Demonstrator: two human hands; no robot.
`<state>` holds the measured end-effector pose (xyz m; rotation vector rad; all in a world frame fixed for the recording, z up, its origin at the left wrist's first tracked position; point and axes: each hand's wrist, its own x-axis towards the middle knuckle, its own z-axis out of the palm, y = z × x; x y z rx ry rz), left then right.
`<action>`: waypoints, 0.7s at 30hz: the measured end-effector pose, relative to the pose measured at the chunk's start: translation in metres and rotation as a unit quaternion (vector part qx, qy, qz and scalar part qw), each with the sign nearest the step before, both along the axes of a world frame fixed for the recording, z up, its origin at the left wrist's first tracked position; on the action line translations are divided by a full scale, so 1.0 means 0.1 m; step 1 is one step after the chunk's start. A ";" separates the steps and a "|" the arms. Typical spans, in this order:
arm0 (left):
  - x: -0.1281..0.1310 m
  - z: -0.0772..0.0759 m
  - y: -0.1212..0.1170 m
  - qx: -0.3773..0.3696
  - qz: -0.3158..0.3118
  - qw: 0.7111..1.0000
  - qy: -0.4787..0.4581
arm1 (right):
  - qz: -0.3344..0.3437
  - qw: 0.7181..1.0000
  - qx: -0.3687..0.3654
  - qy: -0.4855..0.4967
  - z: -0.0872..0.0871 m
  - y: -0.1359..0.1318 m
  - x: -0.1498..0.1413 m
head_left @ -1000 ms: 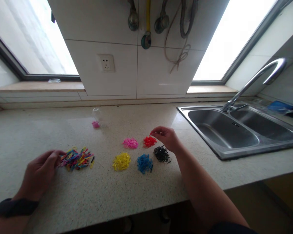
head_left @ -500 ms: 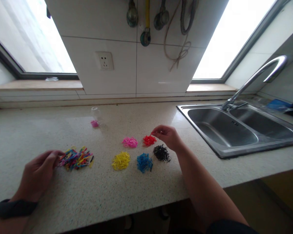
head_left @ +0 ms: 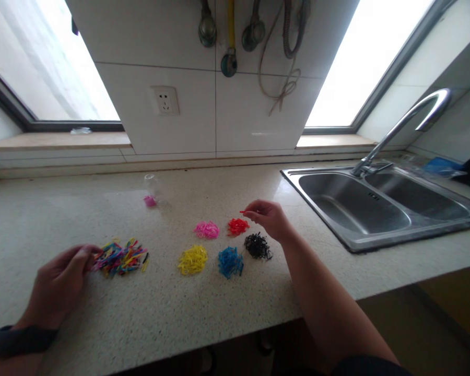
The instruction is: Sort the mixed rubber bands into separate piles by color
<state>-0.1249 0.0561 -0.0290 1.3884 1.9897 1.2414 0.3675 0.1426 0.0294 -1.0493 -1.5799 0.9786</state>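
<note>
My right hand (head_left: 268,216) pinches a small red rubber band (head_left: 243,211) just above and right of a pile of red rubber bands (head_left: 237,226). At the left, my left hand (head_left: 65,271) rests on the counter, its thumb and fingers drawn together at the edge of a mixed, many-coloured pile of rubber bands (head_left: 121,257). What its fingertips hold, if anything, is hidden. Between the hands lie separate piles of pink bands (head_left: 207,230), yellow bands (head_left: 192,260) and blue bands (head_left: 230,262). Black bands (head_left: 258,246) form another pile beneath my right wrist.
A clear plastic cup or bottle (head_left: 150,184) and a small pink item (head_left: 149,201) are behind the mixed pile. On the right, a double steel sink (head_left: 352,243) with a curved tap (head_left: 403,122) is set into the speckled counter (head_left: 152,324). A wall socket (head_left: 165,100) is behind.
My right hand has lifted slightly away from the red pile, and the red band now shows apart in its fingertips. My left hand stays by the mixed pile. The view has shifted slightly.
</note>
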 end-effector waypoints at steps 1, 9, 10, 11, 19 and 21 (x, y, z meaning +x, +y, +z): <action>-0.01 -0.01 0.00 0.001 -0.001 1.000 -0.004 | 0.000 1.000 -0.001 0.000 0.01 0.00 0.00; 0.00 0.00 0.00 -0.006 -0.004 1.000 0.012 | 0.014 1.000 -0.008 0.018 0.06 -0.02 -0.01; 0.02 0.01 -0.01 -0.006 -0.002 1.000 0.014 | 0.018 1.000 -0.007 0.018 0.07 -0.03 -0.01; 0.03 0.03 -0.01 -0.003 0.000 1.000 0.014 | 0.020 1.000 -0.004 0.018 0.08 -0.04 -0.01; 0.06 0.04 -0.02 -0.004 0.000 1.000 0.002 | 0.009 1.000 0.022 0.007 0.09 -0.04 0.01; 0.05 0.03 -0.02 0.002 -0.008 1.000 0.006 | 0.005 1.000 0.020 0.008 0.09 -0.04 0.01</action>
